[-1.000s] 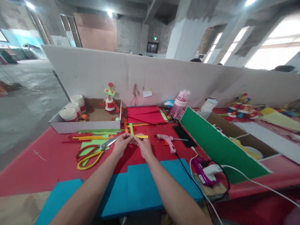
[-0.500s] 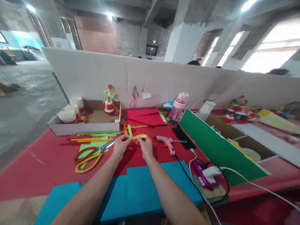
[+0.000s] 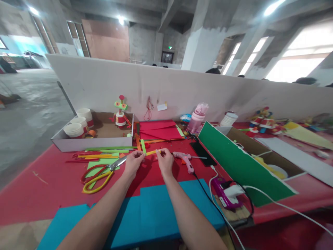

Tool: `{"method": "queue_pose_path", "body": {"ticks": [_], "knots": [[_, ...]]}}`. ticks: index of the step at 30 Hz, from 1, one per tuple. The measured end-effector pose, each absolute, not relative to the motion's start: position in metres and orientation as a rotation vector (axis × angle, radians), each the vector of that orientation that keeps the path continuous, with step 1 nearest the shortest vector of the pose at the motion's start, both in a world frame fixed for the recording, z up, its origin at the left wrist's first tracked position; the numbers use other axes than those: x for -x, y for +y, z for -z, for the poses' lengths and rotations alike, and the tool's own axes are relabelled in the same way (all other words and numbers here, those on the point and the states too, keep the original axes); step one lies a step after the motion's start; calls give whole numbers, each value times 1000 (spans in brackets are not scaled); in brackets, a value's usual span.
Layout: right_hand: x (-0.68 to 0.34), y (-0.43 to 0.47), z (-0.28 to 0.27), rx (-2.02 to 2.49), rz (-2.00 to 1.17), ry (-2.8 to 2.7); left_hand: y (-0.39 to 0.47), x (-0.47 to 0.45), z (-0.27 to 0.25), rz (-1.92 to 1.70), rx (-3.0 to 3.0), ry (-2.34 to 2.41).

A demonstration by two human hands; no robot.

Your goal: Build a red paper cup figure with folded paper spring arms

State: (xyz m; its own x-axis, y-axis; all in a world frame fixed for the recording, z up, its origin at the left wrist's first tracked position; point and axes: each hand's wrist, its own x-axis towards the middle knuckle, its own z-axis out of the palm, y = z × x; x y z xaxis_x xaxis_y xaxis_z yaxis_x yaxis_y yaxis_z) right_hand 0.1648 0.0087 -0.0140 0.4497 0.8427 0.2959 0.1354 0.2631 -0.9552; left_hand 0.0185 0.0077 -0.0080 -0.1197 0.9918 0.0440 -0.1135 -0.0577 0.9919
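Observation:
Between my two hands stretches a yellow paper strip, with a light green paper strip standing up from its left end. My left hand pinches the left end, where the two strips meet. The fingers of my right hand are closed on the yellow strip's right end. Just right of that hand lies a pink hot glue gun with a glue stick in its back. Large scissors with red and yellow handles lie left of my left hand, their blade tips hidden near it.
Loose paper strips lie left. Behind them, an open box holds paper cups and a paper-cup figure. Red paper sheets, a phone, a purple power strip with cables and a green-sided box surround the middle.
My right hand has slid right along the yellow strip to its end, so more of the strip shows between my hands. My left hand has stayed nearly in place.

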Motion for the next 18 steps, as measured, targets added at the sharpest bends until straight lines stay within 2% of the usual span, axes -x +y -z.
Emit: {"method": "queue_pose_path", "body": {"ticks": [9,18], "knots": [[-168,9,12,1164,-678,-868,8,-17,8,-1385,-1084,1159],[-146,8,18,919,-1357,-727,7,-19,7,-1297,-855,931]]}}
